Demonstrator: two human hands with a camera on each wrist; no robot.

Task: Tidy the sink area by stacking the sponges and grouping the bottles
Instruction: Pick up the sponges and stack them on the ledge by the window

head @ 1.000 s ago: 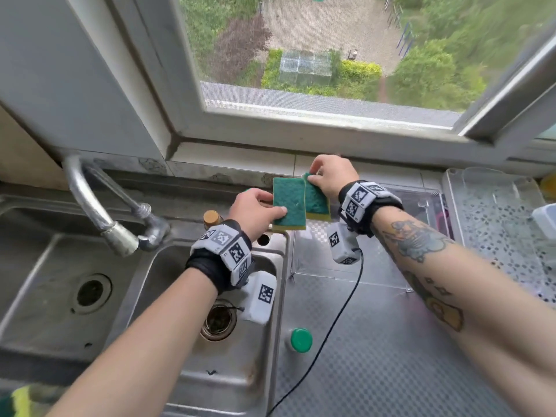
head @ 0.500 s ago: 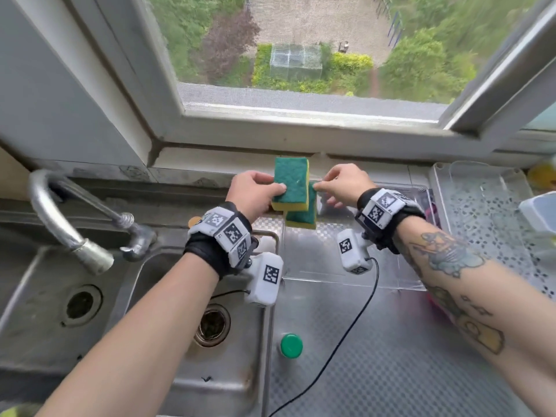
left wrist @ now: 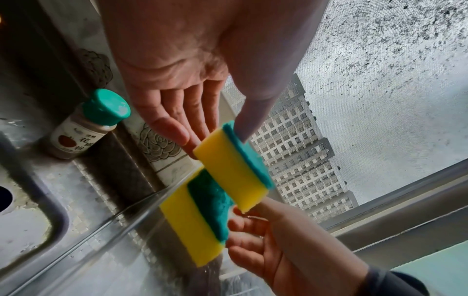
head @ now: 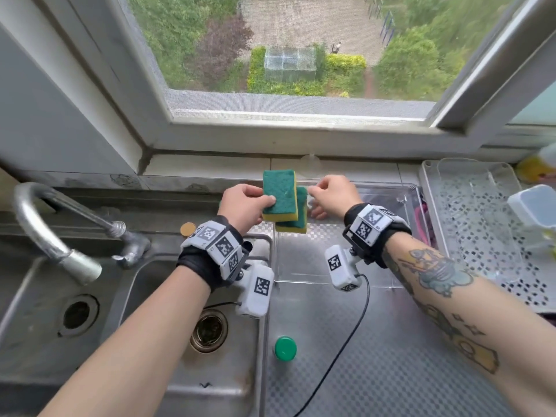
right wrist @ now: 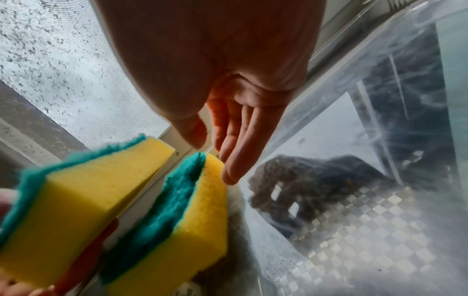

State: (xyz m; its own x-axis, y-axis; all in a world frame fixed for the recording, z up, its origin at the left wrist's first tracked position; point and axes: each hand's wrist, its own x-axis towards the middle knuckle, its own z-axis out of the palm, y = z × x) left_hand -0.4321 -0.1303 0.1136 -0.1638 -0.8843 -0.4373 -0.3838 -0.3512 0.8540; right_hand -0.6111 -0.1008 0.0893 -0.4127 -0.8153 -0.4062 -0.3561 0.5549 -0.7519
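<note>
Sponges held above the back edge of the bench, under the window. Left hand (head: 245, 206) grasps the upper sponge (head: 279, 194), thumb on its green scouring face and fingers beneath the yellow foam, as the left wrist view shows. Lower sponge (head: 296, 219) lies directly below and slightly to the right, green face up, partly covered by the upper one; a narrow gap separates the two in the wrist views. Right hand (head: 332, 192) sits at the right edge of the lower sponge with fingers extended and relaxed; the right wrist view shows the fingertips (right wrist: 229, 176) touching or just beside the yellow side, and no grasp is evident. Whether the lower sponge rests on the rim of the clear plastic tray (head: 388, 203) or on the bench cannot be told.

Spice bottle (left wrist: 83, 128) with a green cap stands at the back edge of the sink surround, left of the left hand. Green-capped bottle (head: 285, 348), seen from above, stands on the bench just right of the sink (head: 168, 299), near its front. Gold cap (head: 187, 228) shows behind the left wrist at the back of the sink. Tap (head: 57, 236) curves over the sink's left basin. White perforated drainer tray (head: 481, 224) occupies the right end of the bench
</note>
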